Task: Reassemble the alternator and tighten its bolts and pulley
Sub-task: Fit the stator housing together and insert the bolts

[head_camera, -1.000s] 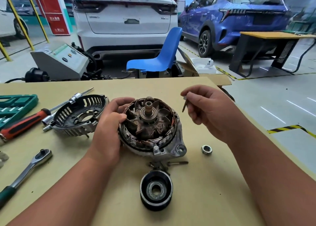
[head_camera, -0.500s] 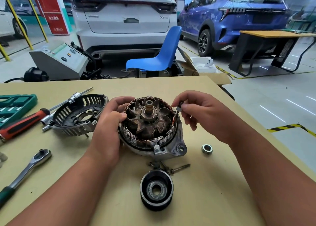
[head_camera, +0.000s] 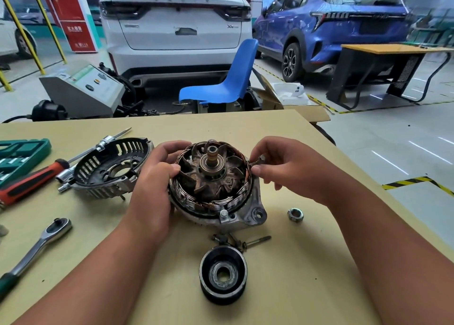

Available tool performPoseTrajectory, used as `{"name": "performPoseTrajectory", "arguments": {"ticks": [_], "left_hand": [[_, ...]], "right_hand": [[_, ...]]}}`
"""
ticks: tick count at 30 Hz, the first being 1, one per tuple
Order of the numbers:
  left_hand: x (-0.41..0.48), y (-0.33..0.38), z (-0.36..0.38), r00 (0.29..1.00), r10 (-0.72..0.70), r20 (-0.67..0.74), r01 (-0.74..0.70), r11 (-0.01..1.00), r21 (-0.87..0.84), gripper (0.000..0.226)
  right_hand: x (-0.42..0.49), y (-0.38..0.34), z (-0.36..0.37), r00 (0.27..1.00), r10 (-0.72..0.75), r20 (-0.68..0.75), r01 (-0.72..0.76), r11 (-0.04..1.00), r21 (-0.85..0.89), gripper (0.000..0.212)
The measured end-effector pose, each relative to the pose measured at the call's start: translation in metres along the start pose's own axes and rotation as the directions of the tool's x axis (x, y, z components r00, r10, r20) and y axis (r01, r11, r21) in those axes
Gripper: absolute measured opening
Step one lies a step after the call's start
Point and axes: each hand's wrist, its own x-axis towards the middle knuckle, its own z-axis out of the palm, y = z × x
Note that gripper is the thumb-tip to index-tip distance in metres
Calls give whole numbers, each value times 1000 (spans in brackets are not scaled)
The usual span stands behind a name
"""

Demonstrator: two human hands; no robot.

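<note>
The open alternator body (head_camera: 213, 184) sits mid-table, its rusty rotor fan, shaft and copper windings facing up. My left hand (head_camera: 152, 184) grips its left rim. At the body's right rim my right hand (head_camera: 285, 170) pinches a small bolt (head_camera: 256, 161). The black rear cover (head_camera: 110, 168) lies to the left. The black pulley (head_camera: 223, 275) rests in front of the body, with loose bolts (head_camera: 255, 240) between the two. A nut (head_camera: 295, 214) lies to the right.
A ratchet wrench (head_camera: 36, 246) and a red-handled screwdriver (head_camera: 29, 182) lie at the left, by a green tool case (head_camera: 17, 157). An extension bar (head_camera: 98, 148) sits behind the cover. The table's right edge (head_camera: 363, 177) runs diagonally; a blue chair (head_camera: 226, 79) stands beyond the table.
My right hand has carried the small bolt down and leftward from the air to the alternator's right rim. The left hand has kept its grip on the body.
</note>
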Motion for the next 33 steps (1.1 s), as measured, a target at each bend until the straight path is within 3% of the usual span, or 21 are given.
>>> {"name": "performPoseTrajectory", "arguments": {"ticks": [9, 15, 27, 33], "left_hand": [[-2, 2, 1, 1000, -9, -7, 9, 1000, 1, 50], [-2, 2, 2, 1000, 3, -13, -2, 1000, 12, 48], [-4, 4, 3, 999, -2, -32, 2, 1000, 12, 49], [-3, 3, 2, 1000, 1, -20, -1, 1000, 15, 49]], "right_hand": [[1, 0, -1, 999, -36, -30, 36, 999, -15, 24], [1, 2, -5, 999, -22, -35, 23, 999, 39, 13], [3, 6, 3, 996, -34, -81, 38, 998, 53, 18], [1, 4, 0, 999, 1, -41, 3, 997, 78, 11]]}}
